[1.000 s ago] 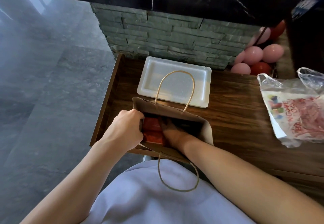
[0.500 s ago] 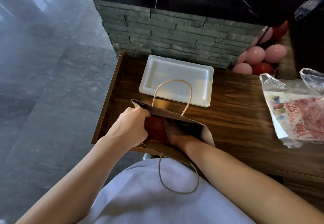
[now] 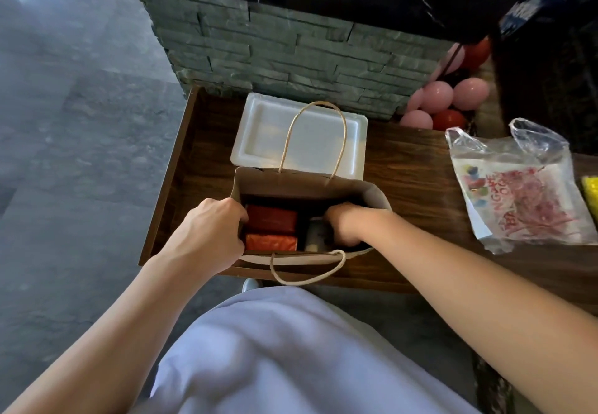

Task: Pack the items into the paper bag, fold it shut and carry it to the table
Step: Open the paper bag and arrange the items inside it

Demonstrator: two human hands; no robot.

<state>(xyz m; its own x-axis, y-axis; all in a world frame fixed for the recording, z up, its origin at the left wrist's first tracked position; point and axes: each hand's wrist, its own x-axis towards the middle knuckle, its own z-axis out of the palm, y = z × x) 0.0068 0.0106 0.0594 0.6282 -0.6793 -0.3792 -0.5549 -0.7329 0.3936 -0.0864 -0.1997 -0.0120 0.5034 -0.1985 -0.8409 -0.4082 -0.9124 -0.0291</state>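
Counter (image 3: 420, 187) of dark wood is filling the centre, with a paper bag (image 3: 301, 183) standing open at six o'clock, a white tray (image 3: 259, 128) behind at twelve. Left hand (image 3: 210, 232) is gripping the bag's nine o'clock edge; right hand (image 3: 348, 222) is reaching inside at three, its grip hidden. Red boxes (image 3: 271, 219) are lying within. Thin paper probably creases easily; the twine handles (image 3: 310, 141) look safest.

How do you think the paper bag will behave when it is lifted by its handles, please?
The paper bag probably keeps its shape, since its walls stand upright unaided. With red boxes at one side, it may tilt. The thin cord handles look floppy.
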